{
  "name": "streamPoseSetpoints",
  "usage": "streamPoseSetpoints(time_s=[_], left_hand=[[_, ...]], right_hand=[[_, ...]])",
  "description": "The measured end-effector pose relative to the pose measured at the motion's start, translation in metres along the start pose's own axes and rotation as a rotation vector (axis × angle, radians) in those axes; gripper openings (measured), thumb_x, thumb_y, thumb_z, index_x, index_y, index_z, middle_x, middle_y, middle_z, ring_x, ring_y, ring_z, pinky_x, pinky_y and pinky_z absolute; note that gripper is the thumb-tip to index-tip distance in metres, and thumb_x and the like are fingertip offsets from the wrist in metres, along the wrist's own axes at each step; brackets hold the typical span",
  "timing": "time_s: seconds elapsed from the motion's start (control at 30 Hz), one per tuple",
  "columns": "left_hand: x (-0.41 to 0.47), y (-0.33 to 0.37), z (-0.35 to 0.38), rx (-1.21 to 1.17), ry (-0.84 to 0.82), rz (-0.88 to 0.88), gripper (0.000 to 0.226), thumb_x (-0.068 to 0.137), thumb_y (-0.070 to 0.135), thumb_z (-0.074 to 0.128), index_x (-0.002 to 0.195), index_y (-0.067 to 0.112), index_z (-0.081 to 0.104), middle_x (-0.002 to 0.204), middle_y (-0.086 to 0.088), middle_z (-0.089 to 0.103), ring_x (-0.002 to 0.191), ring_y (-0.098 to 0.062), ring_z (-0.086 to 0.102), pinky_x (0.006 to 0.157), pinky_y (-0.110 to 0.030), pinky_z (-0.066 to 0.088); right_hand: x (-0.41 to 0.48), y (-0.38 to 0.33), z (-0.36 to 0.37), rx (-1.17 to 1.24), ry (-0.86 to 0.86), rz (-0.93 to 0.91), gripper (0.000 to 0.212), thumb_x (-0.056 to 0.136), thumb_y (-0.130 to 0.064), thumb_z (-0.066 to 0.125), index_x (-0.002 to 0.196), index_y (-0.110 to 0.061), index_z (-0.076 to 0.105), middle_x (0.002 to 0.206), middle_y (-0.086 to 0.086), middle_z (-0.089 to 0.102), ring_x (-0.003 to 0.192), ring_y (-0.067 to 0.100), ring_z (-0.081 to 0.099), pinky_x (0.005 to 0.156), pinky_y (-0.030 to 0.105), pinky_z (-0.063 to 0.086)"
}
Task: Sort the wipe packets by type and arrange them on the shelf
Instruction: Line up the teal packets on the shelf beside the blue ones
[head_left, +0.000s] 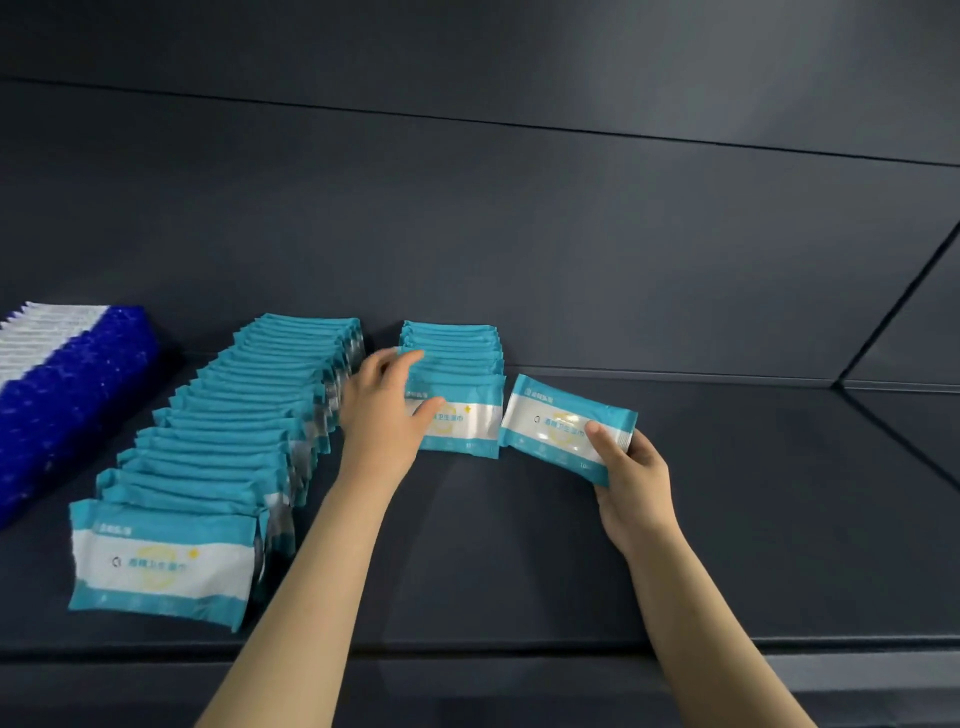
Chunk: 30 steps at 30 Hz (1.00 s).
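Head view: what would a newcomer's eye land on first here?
A long row of teal packets runs down the shelf left of centre, with a blue row at far left. The right hand holds a loose packet beside a short teal row that the left hand touches.

I see a dark shelf (519, 571) carrying a long teal packet row (218, 441). Left of that row stand blue-and-white packets (67, 384); right of it, a short teal row (462, 353).
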<state>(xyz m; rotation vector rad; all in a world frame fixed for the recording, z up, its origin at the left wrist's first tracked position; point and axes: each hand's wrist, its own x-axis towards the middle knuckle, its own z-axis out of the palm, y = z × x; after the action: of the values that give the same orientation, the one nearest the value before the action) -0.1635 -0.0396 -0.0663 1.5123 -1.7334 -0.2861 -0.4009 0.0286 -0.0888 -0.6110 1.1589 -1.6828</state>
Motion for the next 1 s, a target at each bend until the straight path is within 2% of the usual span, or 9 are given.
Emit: streamPoseSetpoints(time_s=[0.2, 0.3, 0.37, 0.53, 0.63, 0.7, 0.83, 0.9, 1.0], left_hand=[[-0.028, -0.018, 0.005, -0.200, -0.109, -0.302, 0.069, 0.091, 0.020, 0.068, 0.149, 0.016, 0.032, 0.142, -0.007, 0.047, 0.128, -0.025, 0.047, 0.106, -0.043, 0.042], [-0.024, -0.022, 0.003, -0.258, -0.096, -0.337, 0.037, 0.095, 0.012, 0.060, 0.132, 0.013, 0.052, 0.114, -0.002, 0.063, 0.098, -0.016, 0.059, 0.075, -0.023, 0.048], [-0.021, -0.025, -0.002, -0.342, -0.023, -0.367, 0.022, 0.097, 0.006, 0.054, 0.117, 0.011, 0.061, 0.103, 0.002, 0.063, 0.096, -0.016, 0.060, 0.067, -0.013, 0.041], [-0.021, -0.024, -0.005, -0.453, 0.041, -0.416, 0.026, 0.102, 0.014, 0.043, 0.114, 0.012, 0.066, 0.107, 0.004, 0.063, 0.106, -0.019, 0.059, 0.083, -0.027, 0.043], [-0.025, -0.021, -0.007, -0.538, -0.028, -0.412, 0.027, 0.102, 0.029, 0.049, 0.125, 0.019, 0.059, 0.101, 0.015, 0.059, 0.103, -0.009, 0.058, 0.076, -0.018, 0.041], [-0.028, -0.023, -0.004, -0.508, -0.109, -0.364, 0.044, 0.095, 0.032, 0.061, 0.136, 0.024, 0.050, 0.111, 0.015, 0.056, 0.104, -0.005, 0.054, 0.084, -0.020, 0.042], [-0.027, -0.031, 0.009, -0.355, -0.105, -0.279, 0.055, 0.083, 0.012, 0.070, 0.130, 0.032, 0.050, 0.123, 0.010, 0.058, 0.111, -0.020, 0.055, 0.094, -0.042, 0.050], [-0.024, -0.028, 0.009, -0.383, -0.071, -0.285, 0.050, 0.084, 0.005, 0.068, 0.125, 0.029, 0.051, 0.119, 0.008, 0.060, 0.103, -0.020, 0.060, 0.086, -0.038, 0.053], [-0.023, -0.025, 0.007, -0.380, -0.015, -0.296, 0.043, 0.086, 0.004, 0.067, 0.120, 0.026, 0.051, 0.115, 0.007, 0.060, 0.097, -0.017, 0.063, 0.080, -0.034, 0.053]], right_hand=[[0.000, 0.000, -0.001, -0.023, -0.064, -0.008, 0.021, 0.088, -0.015, 0.068, 0.108, -0.007, 0.067, 0.108, 0.007, 0.075, 0.101, 0.023, 0.072, 0.089, 0.035, 0.059], [-0.002, 0.005, 0.006, -0.171, -0.115, -0.057, 0.020, 0.090, -0.012, 0.069, 0.108, -0.004, 0.068, 0.106, 0.009, 0.075, 0.099, 0.025, 0.072, 0.086, 0.036, 0.058], [-0.003, 0.011, 0.016, -0.313, -0.126, -0.104, 0.018, 0.091, -0.012, 0.070, 0.107, -0.006, 0.069, 0.102, 0.005, 0.077, 0.096, 0.022, 0.073, 0.079, 0.031, 0.058], [0.000, 0.032, 0.060, -0.458, -0.115, -0.173, 0.009, 0.091, -0.020, 0.071, 0.100, -0.017, 0.070, 0.103, 0.001, 0.074, 0.094, 0.016, 0.072, 0.079, 0.028, 0.058], [0.004, 0.045, 0.084, -0.696, -0.051, -0.288, 0.016, 0.090, -0.029, 0.071, 0.104, -0.021, 0.070, 0.113, -0.006, 0.055, 0.097, 0.002, 0.059, 0.075, 0.006, 0.046], [0.006, 0.048, 0.090, -0.778, -0.035, -0.324, 0.023, 0.090, -0.032, 0.070, 0.110, -0.020, 0.068, 0.115, -0.006, 0.052, 0.095, -0.005, 0.053, 0.069, 0.001, 0.041], [0.008, 0.052, 0.092, -0.792, -0.034, -0.368, 0.022, 0.091, -0.032, 0.069, 0.110, -0.021, 0.068, 0.112, -0.005, 0.058, 0.099, 0.003, 0.058, 0.083, 0.016, 0.051], [0.010, 0.056, 0.095, -0.852, -0.004, -0.442, 0.025, 0.090, -0.035, 0.070, 0.110, -0.021, 0.069, 0.111, -0.007, 0.060, 0.105, 0.015, 0.058, 0.088, 0.033, 0.053], [0.007, 0.059, 0.101, -0.869, 0.018, -0.484, 0.025, 0.089, -0.035, 0.070, 0.110, -0.022, 0.066, 0.108, -0.010, 0.064, 0.106, 0.019, 0.056, 0.083, 0.029, 0.052]])
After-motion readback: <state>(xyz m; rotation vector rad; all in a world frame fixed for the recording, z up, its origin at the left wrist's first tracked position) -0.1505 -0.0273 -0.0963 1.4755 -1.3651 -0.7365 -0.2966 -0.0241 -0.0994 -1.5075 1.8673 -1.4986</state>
